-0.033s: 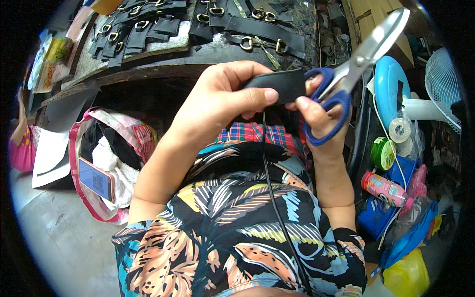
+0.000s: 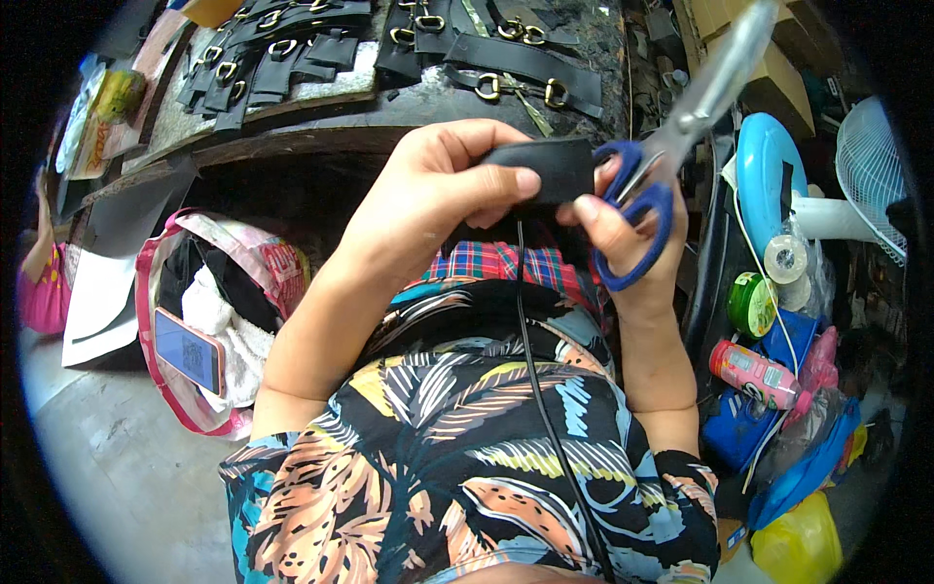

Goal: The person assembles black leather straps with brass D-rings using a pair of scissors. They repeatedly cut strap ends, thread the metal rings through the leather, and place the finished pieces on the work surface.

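Observation:
My left hand (image 2: 449, 190) is closed on a black leather strap piece (image 2: 566, 173), thumb on top and fingers folded beneath. At the strap's right end is my right hand (image 2: 637, 219), wrapped through the blue handles of a pair of scissors (image 2: 650, 209). The scissor blades point up and to the right, away from the strap, and look blurred. My right thumb and fingertips sit close beside the strap's end; whether they touch it I cannot make out.
Black straps with brass-coloured buckles (image 2: 516, 73) lie on the dark workbench (image 2: 413, 107) ahead. At left, a bag (image 2: 151, 263) holds cloth and a phone (image 2: 190, 352). A blue round lid (image 2: 764, 156), white fan (image 2: 869, 175), tape roll (image 2: 784, 258) and pink bottle (image 2: 754, 372) crowd the right.
My right hand and the scissors have shifted slightly left, with the blade tips swinging up and left. My left hand and the strap have barely moved.

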`<state>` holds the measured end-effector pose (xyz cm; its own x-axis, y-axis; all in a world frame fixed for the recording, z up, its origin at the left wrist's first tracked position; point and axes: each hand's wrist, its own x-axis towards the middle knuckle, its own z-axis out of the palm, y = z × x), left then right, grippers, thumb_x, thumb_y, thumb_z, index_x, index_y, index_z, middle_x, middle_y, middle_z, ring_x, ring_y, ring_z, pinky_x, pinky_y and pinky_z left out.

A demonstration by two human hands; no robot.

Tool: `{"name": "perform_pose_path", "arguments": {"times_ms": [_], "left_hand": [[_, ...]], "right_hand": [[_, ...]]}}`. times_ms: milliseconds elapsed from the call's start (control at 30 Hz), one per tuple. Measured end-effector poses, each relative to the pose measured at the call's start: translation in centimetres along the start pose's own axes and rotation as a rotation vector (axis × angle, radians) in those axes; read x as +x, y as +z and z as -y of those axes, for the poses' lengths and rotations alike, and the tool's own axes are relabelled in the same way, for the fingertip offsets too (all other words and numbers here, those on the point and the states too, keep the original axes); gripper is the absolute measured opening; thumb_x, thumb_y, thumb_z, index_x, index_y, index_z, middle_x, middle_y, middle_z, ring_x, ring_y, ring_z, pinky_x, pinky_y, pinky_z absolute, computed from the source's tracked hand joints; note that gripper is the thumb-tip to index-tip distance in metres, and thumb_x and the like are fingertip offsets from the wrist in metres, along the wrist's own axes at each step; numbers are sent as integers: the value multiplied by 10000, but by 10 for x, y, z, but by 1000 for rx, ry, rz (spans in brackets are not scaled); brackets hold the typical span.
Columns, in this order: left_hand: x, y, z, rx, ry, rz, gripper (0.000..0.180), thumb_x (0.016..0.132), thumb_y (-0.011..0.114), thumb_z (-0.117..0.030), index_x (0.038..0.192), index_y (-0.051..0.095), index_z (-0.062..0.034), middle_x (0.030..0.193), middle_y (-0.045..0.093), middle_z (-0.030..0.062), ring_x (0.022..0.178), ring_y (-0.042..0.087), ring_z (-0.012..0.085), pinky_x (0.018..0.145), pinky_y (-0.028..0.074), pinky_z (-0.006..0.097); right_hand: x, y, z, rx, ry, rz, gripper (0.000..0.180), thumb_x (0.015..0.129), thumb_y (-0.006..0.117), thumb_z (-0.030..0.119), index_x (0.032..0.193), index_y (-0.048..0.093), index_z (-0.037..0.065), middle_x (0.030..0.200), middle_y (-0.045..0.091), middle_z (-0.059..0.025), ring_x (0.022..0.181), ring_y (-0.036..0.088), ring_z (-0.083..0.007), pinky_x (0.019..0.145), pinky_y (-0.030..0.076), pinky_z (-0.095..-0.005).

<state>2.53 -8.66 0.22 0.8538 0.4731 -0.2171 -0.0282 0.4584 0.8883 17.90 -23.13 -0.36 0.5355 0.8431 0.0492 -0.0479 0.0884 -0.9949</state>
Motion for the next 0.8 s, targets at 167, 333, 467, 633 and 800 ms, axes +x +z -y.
{"name": "perform_pose_path", "arguments": {"times_ms": [167, 333, 467, 633, 800], "left_hand": [[6, -21, -3, -66, 115, -165, 180, 889, 744, -107, 1034, 691, -14, 759, 586, -43, 578, 427, 32, 533, 330, 202], [3, -24, -3, 4, 221, -216, 171, 901, 747, -126, 1026, 700, -19, 768, 584, -58, 597, 419, 11, 541, 323, 191], [4, -22, 1, 6, 310, -205, 152, 943, 742, -161, 1018, 730, -29, 816, 637, -54, 672, 505, 1, 586, 365, 166], [7, -21, -1, 444, 483, -300, 217, 965, 731, -216, 1041, 746, -13, 846, 669, -45, 731, 552, 5, 620, 404, 167], [1, -24, -8, 251, 346, -286, 257, 970, 719, -176, 1075, 730, 59, 915, 728, 26, 848, 630, 70, 768, 500, 224]], "right_hand": [[-14, -26, -7, -42, 274, 370, 466, 819, 883, 246, 1055, 554, 14, 787, 637, -14, 703, 601, -55, 635, 481, -213], [-37, -38, -7, -132, 497, 398, 834, 719, 794, 755, 998, 555, 6, 777, 587, -28, 629, 592, -80, 570, 432, -198], [-36, -48, 0, -73, 461, 457, 514, 847, 845, 380, 1026, 558, -8, 730, 596, 5, 674, 587, -46, 608, 472, -213], [-33, -54, -2, -203, 404, 510, 560, 821, 861, 442, 1009, 568, 4, 715, 593, 6, 655, 565, -37, 593, 439, -199], [-34, -52, 1, -146, 387, 503, 542, 821, 859, 427, 1004, 571, 6, 717, 594, 12, 651, 565, -33, 577, 433, -196]]}}
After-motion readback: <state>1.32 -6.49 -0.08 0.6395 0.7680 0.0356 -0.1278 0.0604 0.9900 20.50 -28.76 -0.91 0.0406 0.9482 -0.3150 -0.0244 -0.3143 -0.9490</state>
